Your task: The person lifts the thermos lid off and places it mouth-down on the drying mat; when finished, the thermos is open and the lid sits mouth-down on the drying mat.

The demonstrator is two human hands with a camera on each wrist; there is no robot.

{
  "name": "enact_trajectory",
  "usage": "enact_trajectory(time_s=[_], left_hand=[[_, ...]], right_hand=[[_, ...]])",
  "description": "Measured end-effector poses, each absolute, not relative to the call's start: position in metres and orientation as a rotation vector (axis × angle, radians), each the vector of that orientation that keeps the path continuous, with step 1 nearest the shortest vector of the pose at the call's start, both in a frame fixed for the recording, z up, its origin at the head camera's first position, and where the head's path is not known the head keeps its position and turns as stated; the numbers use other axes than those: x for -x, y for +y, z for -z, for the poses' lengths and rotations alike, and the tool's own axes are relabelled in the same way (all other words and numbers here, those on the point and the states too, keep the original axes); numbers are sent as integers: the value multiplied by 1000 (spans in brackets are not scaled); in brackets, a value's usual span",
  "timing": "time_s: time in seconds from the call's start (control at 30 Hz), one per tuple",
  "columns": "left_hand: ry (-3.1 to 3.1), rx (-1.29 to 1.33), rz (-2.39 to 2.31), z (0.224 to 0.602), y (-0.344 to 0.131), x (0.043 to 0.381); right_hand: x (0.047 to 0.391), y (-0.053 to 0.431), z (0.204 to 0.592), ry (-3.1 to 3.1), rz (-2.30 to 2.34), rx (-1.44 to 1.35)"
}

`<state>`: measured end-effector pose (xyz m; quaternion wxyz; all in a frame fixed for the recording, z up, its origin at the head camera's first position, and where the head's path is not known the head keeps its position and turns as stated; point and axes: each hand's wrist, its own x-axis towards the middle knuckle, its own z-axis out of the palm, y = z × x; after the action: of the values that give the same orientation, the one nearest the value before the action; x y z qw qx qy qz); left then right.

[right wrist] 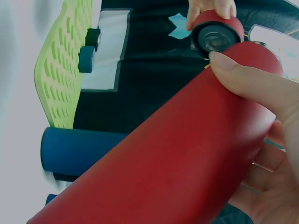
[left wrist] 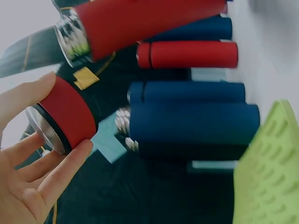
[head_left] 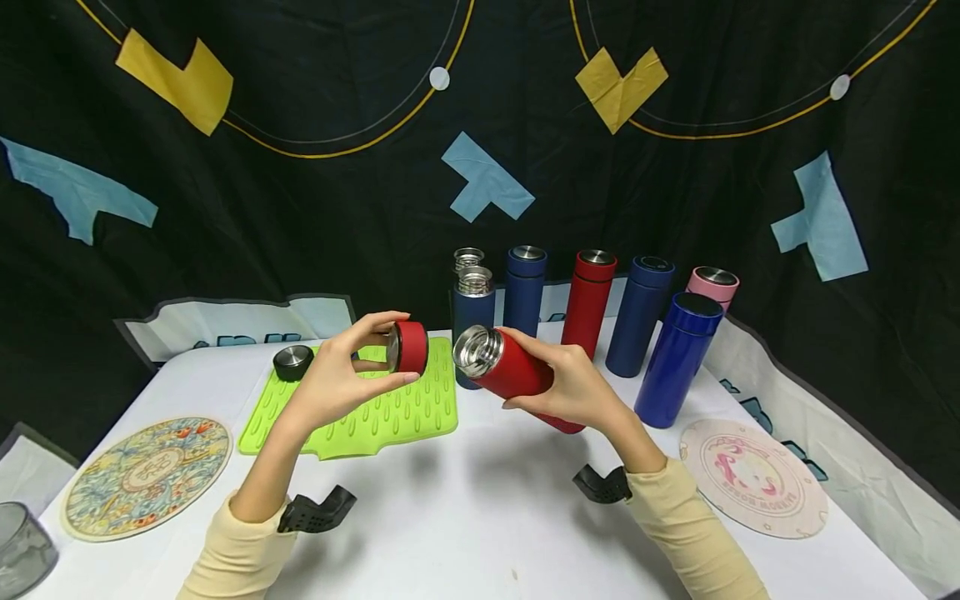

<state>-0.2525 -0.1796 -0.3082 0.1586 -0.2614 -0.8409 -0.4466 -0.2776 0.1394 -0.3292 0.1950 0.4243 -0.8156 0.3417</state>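
In the head view my left hand point(head_left: 341, 371) pinches a red bottle lid point(head_left: 412, 347) between thumb and fingers, raised over a green drying mat point(head_left: 405, 408). The lid lies on its side, its silver top facing left, as the left wrist view also shows. My right hand point(head_left: 566, 375) grips a red thermos bottle point(head_left: 521, 371) round its body. The bottle is tilted, its open steel mouth point(head_left: 477, 351) pointing up and left toward the lid, with a gap between them. In the right wrist view the lid's dark hollow underside point(right wrist: 216, 38) faces the bottle.
Behind stand open blue bottles point(head_left: 474, 312), a capped blue one point(head_left: 524, 287), a red one point(head_left: 590, 300), a glossy blue one point(head_left: 678, 358) and a pink one point(head_left: 712, 284). A black lid point(head_left: 292, 363) sits on the mat. Round mats point(head_left: 150, 479) flank it; a glass point(head_left: 22, 546) stands front left.
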Motion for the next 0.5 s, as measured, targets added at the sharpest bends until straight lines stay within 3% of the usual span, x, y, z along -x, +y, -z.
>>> enact_trajectory(time_s=[0.5], left_hand=[[-2588,597,1066,339,-212,307]], right_hand=[[289,125,351,-2281,-1460,-868]])
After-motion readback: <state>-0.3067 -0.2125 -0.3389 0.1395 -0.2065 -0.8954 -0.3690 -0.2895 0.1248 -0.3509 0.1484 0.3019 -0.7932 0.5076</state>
